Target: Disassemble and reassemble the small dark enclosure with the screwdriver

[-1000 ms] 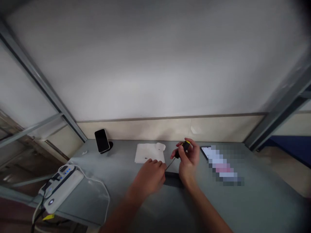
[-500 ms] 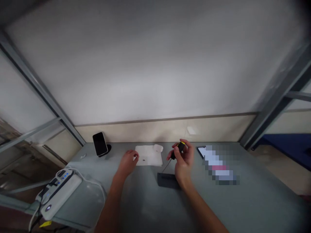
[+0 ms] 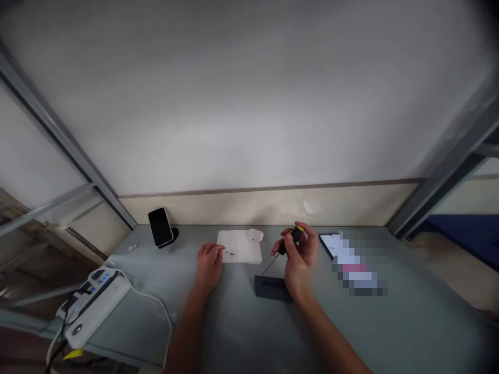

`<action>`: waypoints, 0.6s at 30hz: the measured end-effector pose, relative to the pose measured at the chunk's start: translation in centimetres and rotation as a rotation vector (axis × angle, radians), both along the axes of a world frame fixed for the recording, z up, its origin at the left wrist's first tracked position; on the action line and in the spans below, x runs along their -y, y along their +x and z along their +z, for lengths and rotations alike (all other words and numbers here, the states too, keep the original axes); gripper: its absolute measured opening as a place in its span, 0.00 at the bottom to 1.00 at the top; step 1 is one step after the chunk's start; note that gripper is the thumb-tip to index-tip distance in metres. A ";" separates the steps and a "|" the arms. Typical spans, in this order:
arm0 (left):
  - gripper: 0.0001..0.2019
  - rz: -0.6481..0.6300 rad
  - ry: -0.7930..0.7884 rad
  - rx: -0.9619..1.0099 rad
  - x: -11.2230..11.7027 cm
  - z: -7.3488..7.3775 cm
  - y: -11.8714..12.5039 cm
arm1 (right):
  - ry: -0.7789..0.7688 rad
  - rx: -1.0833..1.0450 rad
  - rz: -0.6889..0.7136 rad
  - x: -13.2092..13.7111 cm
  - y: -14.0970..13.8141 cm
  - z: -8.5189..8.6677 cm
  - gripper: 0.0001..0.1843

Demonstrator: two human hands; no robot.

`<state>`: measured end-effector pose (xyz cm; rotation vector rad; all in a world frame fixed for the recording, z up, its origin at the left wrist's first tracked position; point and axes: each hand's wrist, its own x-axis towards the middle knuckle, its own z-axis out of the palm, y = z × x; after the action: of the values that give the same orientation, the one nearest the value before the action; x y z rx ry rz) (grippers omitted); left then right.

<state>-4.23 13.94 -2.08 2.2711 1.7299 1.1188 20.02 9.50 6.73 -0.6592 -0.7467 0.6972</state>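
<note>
My left hand (image 3: 210,264) rests at the left edge of a white sheet of paper (image 3: 244,252), fingers loosely stretched and one fingertip over the paper. Nothing shows in it. Close to that fingertip lie several tiny dark pieces (image 3: 232,254), perhaps screws. A black-and-yellow screwdriver (image 3: 295,235) is gripped in my right hand (image 3: 301,259), its thin shaft slanting down to the left. The tip meets or hovers by the far left corner of a dark grey slotted box (image 3: 271,289); contact is hard to tell. My right hand hides the box's right end.
A small white roll or curled paper (image 3: 255,235) lies on the sheet's far right. Right of my hand is a phone (image 3: 331,241), partly blurred out. A black-screened device on a stand (image 3: 160,227) and a white power strip (image 3: 93,306) with cables occupy the left.
My left hand has opened from a pinch and lowered beside the paper, where another tiny dark piece now shows. My right hand still holds the screwdriver at the box. The view has shifted slightly.
</note>
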 end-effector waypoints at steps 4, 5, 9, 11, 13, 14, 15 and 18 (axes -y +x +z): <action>0.11 -0.136 -0.016 0.113 3.0 1.5 1.8 | 0.067 -0.066 -0.074 0.4 0.6 1.1 0.18; 0.12 -0.199 -0.058 0.148 3.9 1.8 2.4 | 0.082 -0.078 -0.099 0.4 1.1 1.4 0.18; 0.21 -0.388 -0.233 0.163 7.2 2.5 4.8 | 0.084 -0.082 -0.158 0.6 3.6 2.0 0.18; 0.27 -0.447 -0.286 0.108 8.0 2.4 5.6 | 0.051 -0.040 -0.128 0.9 4.7 2.0 0.17; 0.30 -0.481 -0.254 0.060 8.3 2.4 6.3 | 0.022 0.011 -0.062 1.3 5.2 2.0 0.14; 0.31 -0.486 -0.207 0.044 8.2 2.5 6.6 | 0.010 0.033 -0.022 1.5 5.2 2.0 0.13; 0.31 -0.487 -0.146 0.031 8.0 2.7 7.1 | -0.001 0.050 0.019 1.6 5.1 2.1 0.12; 0.24 -0.510 0.040 -0.015 7.4 4.0 8.9 | -0.035 0.090 0.098 1.7 4.1 2.4 0.13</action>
<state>4.67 6.51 1.88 2.5333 1.0338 1.0263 24.10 7.80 9.13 -0.6930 -0.8561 0.7751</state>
